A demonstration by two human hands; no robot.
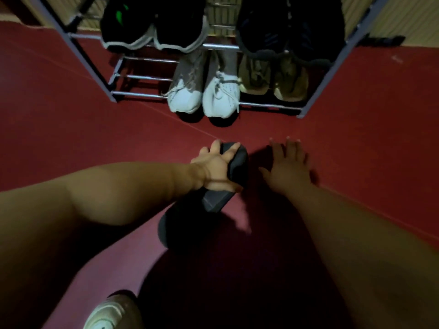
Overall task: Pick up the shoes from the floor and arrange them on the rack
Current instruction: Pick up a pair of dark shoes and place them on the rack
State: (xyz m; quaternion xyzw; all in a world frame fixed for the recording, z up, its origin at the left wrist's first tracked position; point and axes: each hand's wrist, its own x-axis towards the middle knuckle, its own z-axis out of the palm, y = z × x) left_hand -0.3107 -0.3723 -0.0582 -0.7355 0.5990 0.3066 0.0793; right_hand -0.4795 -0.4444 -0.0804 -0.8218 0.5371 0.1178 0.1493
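- A pale sneaker [108, 312] is being caught at the bottom-left edge, on the red floor [47, 115]. Whether it is being worn or is waiting to be collected cannot be told.
- The metal rack [140, 95] is being viewed from above. A bare stretch of its lower tier is showing at the left end.
- A black pair with pale soles [154, 32] is being carried on the upper tier.
- A dark rounded shape [166, 229] is being glimpsed on the floor in shadow. It is being judged a second slide, though the light is too dim to be sure.
- A white pair [183, 98] is being carried on the lower tier, toes outward.
- The left hand [213, 167] is being kept round a dark slide [237, 162], with the fingers [231, 149] wrapped over its top. The slide is being held in front of the rack, well apart from it.
- An olive pair [256, 77] is being carried just beside the white pair.
- The right hand [288, 167] is being held flat just beside the slide, fingers spread and grasping nothing.
- A dark pair [289, 27] is being carried on the upper tier, right.
- Progress is being judged as late: four pairs are racked, and the slide is waiting to be placed, likely in the bare stretch.
- No writing is being made out; only an unreadable green mark [120, 16] on the black pair is showing.
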